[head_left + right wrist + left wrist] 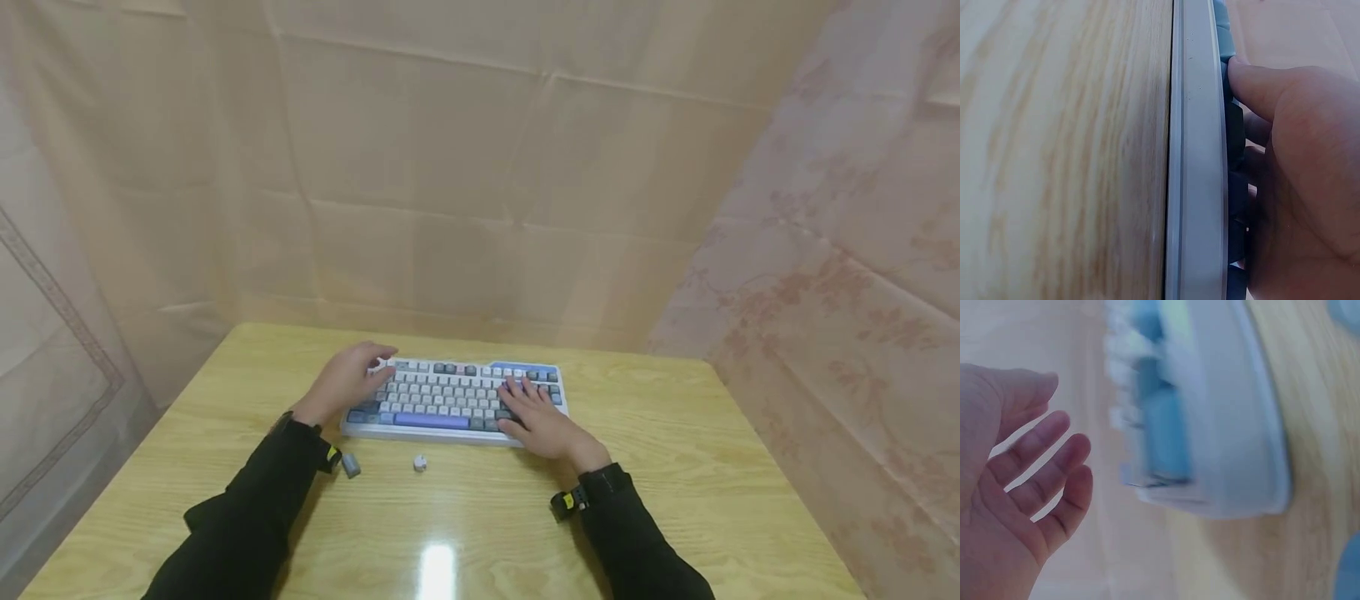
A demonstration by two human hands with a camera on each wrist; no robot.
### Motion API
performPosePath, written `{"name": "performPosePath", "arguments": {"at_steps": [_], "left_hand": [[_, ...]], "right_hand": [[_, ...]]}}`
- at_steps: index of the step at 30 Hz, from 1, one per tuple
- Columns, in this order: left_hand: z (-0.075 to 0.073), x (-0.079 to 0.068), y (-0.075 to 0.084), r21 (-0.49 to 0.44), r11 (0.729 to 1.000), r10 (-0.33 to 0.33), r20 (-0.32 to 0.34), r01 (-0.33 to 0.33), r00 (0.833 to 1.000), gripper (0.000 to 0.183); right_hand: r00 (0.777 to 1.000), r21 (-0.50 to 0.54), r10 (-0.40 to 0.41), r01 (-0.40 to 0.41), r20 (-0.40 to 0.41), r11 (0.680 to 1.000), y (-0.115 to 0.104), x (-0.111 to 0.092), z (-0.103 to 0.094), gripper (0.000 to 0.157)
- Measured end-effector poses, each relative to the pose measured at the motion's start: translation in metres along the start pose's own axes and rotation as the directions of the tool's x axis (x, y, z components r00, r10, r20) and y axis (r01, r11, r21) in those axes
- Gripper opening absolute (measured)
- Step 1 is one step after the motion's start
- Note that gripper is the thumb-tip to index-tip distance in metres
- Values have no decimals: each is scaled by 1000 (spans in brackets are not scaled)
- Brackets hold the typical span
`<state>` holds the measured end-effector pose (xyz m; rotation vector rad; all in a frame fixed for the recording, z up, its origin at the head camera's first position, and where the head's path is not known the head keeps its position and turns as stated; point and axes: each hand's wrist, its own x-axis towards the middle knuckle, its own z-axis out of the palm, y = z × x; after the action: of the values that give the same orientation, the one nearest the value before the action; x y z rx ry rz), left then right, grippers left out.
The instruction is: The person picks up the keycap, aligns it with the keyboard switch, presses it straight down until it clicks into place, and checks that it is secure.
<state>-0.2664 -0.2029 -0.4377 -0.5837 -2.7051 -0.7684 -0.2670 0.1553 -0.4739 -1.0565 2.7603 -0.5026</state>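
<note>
A keyboard (pixel 435 400) with white, grey and blue keys and a purple space bar lies on the table. My left hand (pixel 348 379) hovers at its upper left corner, fingers loosely bent with nothing in them. In the left wrist view, that hand (pixel 1029 462) is apart from the blurred keyboard (pixel 1229 412). My right hand (pixel 543 421) rests on the keys at the right end with its fingers spread. The right wrist view shows the right thumb (pixel 1260 87) touching keys beside the white front edge (pixel 1200 156).
In front of the keyboard lie a small grey block (pixel 351 465), perhaps a keycap, and a small white piece (pixel 420 462). The wooden table (pixel 660 500) stands against a beige cloth (pixel 450 167), with a flowered cloth (pixel 847 292) to the right.
</note>
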Motion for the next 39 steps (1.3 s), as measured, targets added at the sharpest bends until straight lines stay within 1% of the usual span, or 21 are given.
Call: {"name": "performPosePath", "arguments": {"at_steps": [4,6,9,12,14,16,19,22,25,30,32,36,39], "left_hand": [[-9,-9,20,-79,992,98,-55,-102,994,35],[-12,-14,29,-108,983,142,-62,-148,988,36],[-16,-18,42,-139,968,204,-46,-208,978,37],[-18,-22,51,-162,959,236,-6,-234,972,37],[-17,-25,55,-179,956,244,47,-232,969,39],[-14,-26,59,-199,956,241,117,-215,963,42],[-6,-27,63,-195,963,228,226,-185,947,50],[2,-28,66,-164,973,209,303,-165,930,54],[7,-30,68,-139,977,199,353,-160,914,52],[13,-33,70,-119,986,159,422,-120,893,46],[16,-35,71,-105,989,142,436,-107,889,43],[23,-38,74,-94,988,153,445,-124,882,36],[27,-39,75,-96,985,172,455,-144,874,28]], "right_hand": [[1000,3,-7,7,-4,1000,-1,-2,-4,64],[1000,17,-6,6,-2,1000,-1,-3,-6,64],[1000,25,-3,3,-7,1000,-1,-6,-8,65],[1000,18,-10,11,-20,1000,0,-6,-6,65],[1000,16,-16,17,-23,1000,1,-6,-5,65],[1000,20,-19,20,-23,1000,1,-6,-5,65],[1000,19,-13,14,-17,1000,1,-6,-5,65],[1000,13,-10,10,-17,1000,2,-6,-4,65],[1000,16,-16,17,-17,1000,1,-6,-4,64],[1000,25,-26,26,-14,999,0,-6,-4,64],[1000,23,-26,27,-14,999,0,-6,-4,64],[1000,15,-26,26,-10,1000,0,-7,-4,64],[1000,18,-26,26,-8,1000,-1,-8,-4,64]]}}
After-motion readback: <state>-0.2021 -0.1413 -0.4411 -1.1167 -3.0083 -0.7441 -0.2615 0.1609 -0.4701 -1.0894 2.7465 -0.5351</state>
